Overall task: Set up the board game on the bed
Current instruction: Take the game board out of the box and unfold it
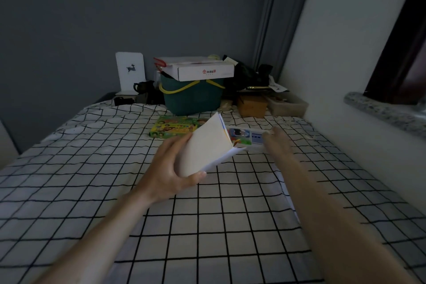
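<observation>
Closest to the camera is the checked bed [184,226], and just above it the left hand [170,168] has its grip wrapped round a folded game board [207,145], while the right hand [275,139] reaches out to the printed sheet [245,136] lying flat beyond it, though I can't tell if that grip has closed on anything. I'd say the trick now is to open the board fully and lay it flat mid-bed, clear of the green game box [175,127] behind it. Far back, a teal basket [192,99] carries a white carton [202,71] on top; contents not visible.
</observation>
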